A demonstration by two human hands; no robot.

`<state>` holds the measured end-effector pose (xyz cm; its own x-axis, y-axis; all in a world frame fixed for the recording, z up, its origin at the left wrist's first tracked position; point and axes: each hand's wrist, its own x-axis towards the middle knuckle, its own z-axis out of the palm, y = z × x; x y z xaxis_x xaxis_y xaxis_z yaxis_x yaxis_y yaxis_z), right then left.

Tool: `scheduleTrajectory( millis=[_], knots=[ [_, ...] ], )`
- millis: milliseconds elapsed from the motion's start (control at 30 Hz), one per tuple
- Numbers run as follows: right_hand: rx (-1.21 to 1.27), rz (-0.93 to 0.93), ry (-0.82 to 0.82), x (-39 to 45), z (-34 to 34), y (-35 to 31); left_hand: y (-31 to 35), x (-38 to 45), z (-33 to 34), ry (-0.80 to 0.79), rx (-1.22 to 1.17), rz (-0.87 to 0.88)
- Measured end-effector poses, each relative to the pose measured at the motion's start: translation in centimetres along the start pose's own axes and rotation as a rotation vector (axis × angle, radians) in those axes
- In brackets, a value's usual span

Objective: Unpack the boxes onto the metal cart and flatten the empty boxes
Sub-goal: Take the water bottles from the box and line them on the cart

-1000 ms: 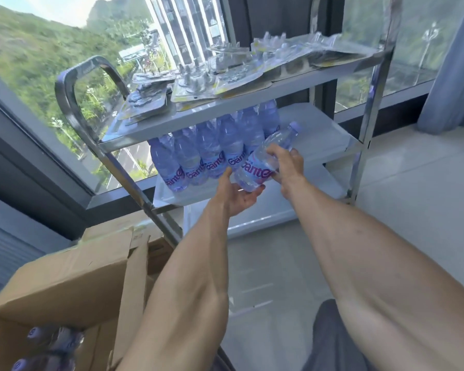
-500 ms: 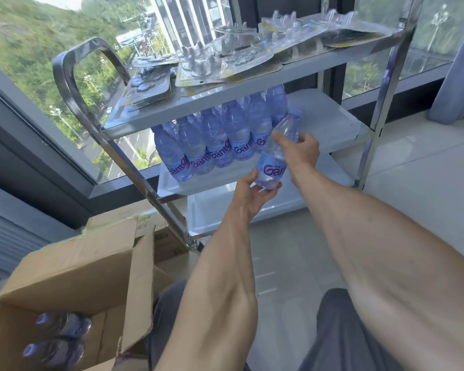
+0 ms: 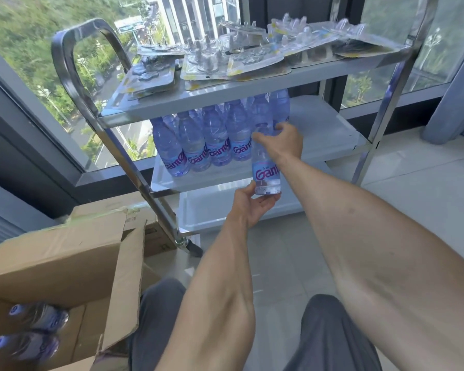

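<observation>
I hold a clear water bottle (image 3: 266, 170) with a pink label upright at the front edge of the metal cart's middle shelf (image 3: 330, 129). My right hand (image 3: 281, 141) grips its neck and shoulder from the right. My left hand (image 3: 249, 206) holds its base from below. A row of several matching bottles (image 3: 214, 140) stands on the left half of that shelf. An open cardboard box (image 3: 65, 266) sits at my lower left, with more bottles (image 3: 32, 333) lying inside.
Blister packs (image 3: 252, 57) cover the cart's top shelf. The cart handle (image 3: 73, 73) curves up at the left, and a caster (image 3: 190, 245) stands by the box. A second cardboard box (image 3: 150, 234) lies behind the open one. Window glass is behind, a curtain (image 3: 456, 103) at right, my knees below.
The bottle has swung from tilted to upright and come close to the shelf's front edge, beside the row of bottles. Both hands stayed on it.
</observation>
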<state>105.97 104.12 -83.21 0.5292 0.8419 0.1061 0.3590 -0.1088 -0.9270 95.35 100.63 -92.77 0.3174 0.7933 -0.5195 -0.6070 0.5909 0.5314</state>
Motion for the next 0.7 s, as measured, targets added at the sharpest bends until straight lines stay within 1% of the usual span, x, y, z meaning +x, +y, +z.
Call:
scheduleTrajectory(
  millis=[33, 100, 133, 200, 233, 267, 300, 333, 367, 400, 433, 467, 500, 600, 700],
  knots=[
    [-0.044, 0.025, -0.026, -0.3, 0.5, 0.3, 0.0, 0.3, 0.3, -0.004, -0.029, 0.026],
    [-0.032, 0.124, -0.081, -0.6, 1.4, 1.1, 0.2, 1.0, 1.1, -0.010, -0.062, 0.069],
    [-0.009, 0.136, -0.098, -0.3, 1.6, 1.5, 0.4, 1.3, 1.7, 0.004, -0.055, 0.082],
    [0.003, 0.083, -0.088, 0.8, 1.4, 1.9, 1.1, 1.9, 2.4, 0.034, -0.020, 0.084],
    [-0.003, 0.047, -0.066, 1.2, 1.1, 2.1, 1.7, 2.3, 2.7, 0.043, 0.105, 0.092],
    [0.003, 0.022, -0.036, 1.7, 0.8, 2.5, 2.4, 2.3, 3.0, 0.067, 0.335, 0.126],
    [0.026, 0.003, 0.012, 2.1, 0.4, 2.9, 3.1, 2.5, 3.1, 0.128, 0.636, 0.186],
    [0.054, 0.000, 0.071, 2.6, 0.1, 3.3, 4.0, 3.0, 3.2, 0.252, 0.926, 0.303],
    [0.084, 0.002, 0.128, 3.0, -0.2, 3.6, 5.1, 3.4, 3.1, 0.420, 1.133, 0.459],
    [0.114, 0.007, 0.172, 3.6, -0.2, 3.8, 6.4, 3.5, 3.2, 0.574, 1.201, 0.581],
    [0.145, -0.011, 0.202, 4.3, 0.0, 4.0, 7.6, 3.6, 3.5, 0.692, 1.185, 0.658],
    [0.167, -0.043, 0.217, 5.0, 0.3, 3.9, 8.7, 3.8, 3.8, 0.779, 1.164, 0.695],
    [0.173, -0.073, 0.227, 5.8, 0.8, 3.9, 9.7, 4.1, 4.3, 0.835, 1.179, 0.696],
    [0.136, -0.077, 0.221, 7.5, 2.5, 4.0, 10.7, 5.1, 6.0, 0.878, 1.239, 0.656],
    [0.219, -0.045, 0.262, 7.8, 4.3, 5.2, 10.2, 6.2, 6.7, 0.907, 1.170, 0.622]
  ],
)
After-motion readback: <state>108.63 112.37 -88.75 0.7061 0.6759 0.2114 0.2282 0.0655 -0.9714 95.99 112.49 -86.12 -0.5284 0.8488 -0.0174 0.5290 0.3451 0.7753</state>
